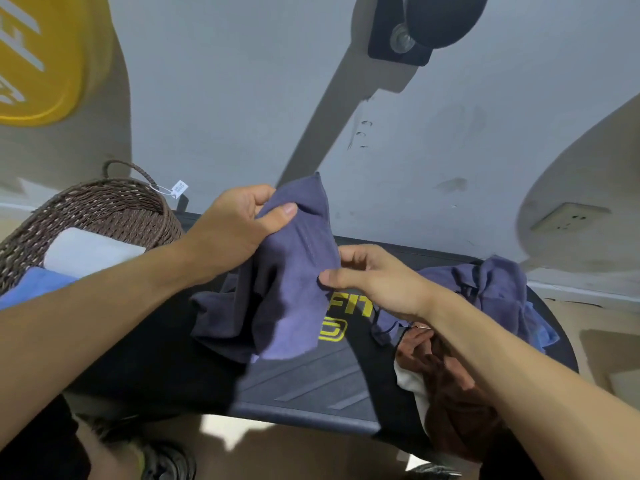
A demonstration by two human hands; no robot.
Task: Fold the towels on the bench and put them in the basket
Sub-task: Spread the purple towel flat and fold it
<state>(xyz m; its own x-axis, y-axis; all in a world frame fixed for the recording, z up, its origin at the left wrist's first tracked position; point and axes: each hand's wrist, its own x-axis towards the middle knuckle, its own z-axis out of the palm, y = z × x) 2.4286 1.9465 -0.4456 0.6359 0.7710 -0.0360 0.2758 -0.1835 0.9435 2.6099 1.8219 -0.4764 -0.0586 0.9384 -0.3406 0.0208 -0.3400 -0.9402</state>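
I have a purple towel (pixel 294 271) lifted over the bench (pixel 311 386), my left hand (pixel 235 226) pinching its top corner and my right hand (pixel 374 275) pinching its side edge. Folding looks barely begun; next I'd spread it flat. Bare bench lies below, between the basket (pixel 104 206) and the unfolded pile (pixel 485 289).

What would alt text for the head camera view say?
Both hands hold up a dark blue towel over a black bench: left hand grips its top, right hand pinches its edge. A wicker basket holds folded towels; unfolded ones lie right.
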